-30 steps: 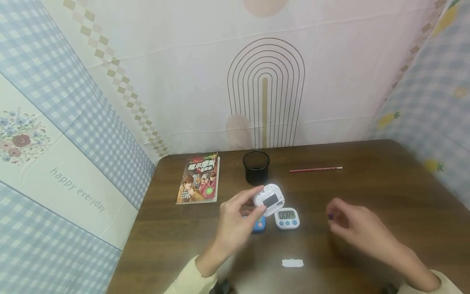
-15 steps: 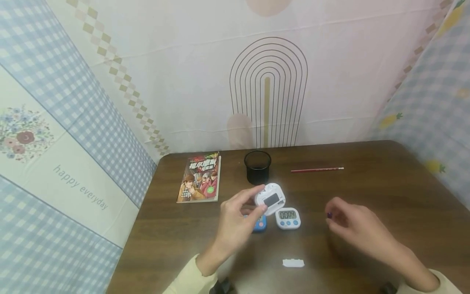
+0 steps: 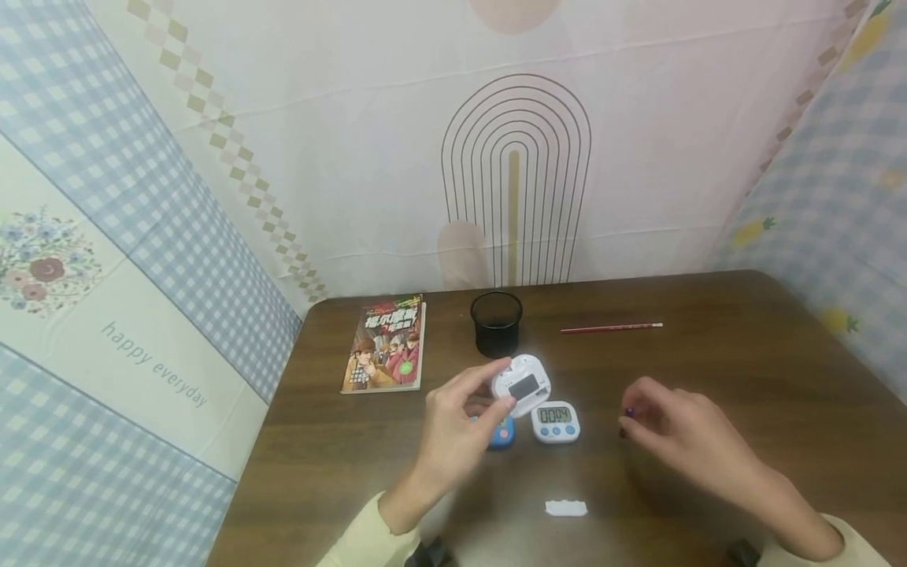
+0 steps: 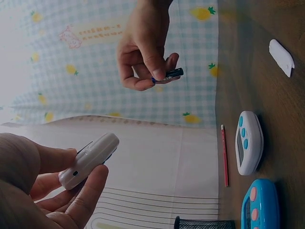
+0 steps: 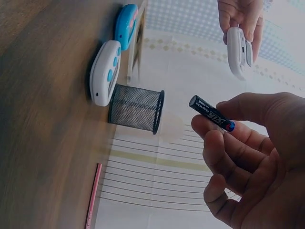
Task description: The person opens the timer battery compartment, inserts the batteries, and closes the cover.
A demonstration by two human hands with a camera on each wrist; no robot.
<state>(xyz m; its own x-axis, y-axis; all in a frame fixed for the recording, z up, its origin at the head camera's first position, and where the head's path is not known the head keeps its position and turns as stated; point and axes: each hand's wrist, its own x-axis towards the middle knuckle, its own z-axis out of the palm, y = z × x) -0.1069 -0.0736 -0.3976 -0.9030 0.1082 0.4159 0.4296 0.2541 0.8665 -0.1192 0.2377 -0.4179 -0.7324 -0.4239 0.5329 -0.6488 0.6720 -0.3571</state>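
My left hand (image 3: 453, 433) holds a white digital timer (image 3: 533, 368) between thumb and fingers, above the table. Its back, with a dark rectangle and an open recess at the edge, faces up in the head view. Off to the right, my right hand (image 3: 697, 433) pinches a small dark battery (image 5: 208, 110) between thumb and fingertips, its blue-purple end near the palm side in the right wrist view. Below the held timer, a second white timer (image 3: 555, 433) reading 00:04 lies face up beside a blue timer (image 3: 502, 435), partly hidden by the left hand.
A small white cover piece (image 3: 566, 509) lies near the table's front. Farther back are a black mesh pen holder (image 3: 496, 340), a red pencil (image 3: 611, 327) and a comic-style book (image 3: 383, 350). Patterned cloth hangs behind the brown table (image 3: 744, 331).
My right hand has shifted slightly left, and the battery has turned in its fingers so more of it shows. The left hand and its timer stay almost still.
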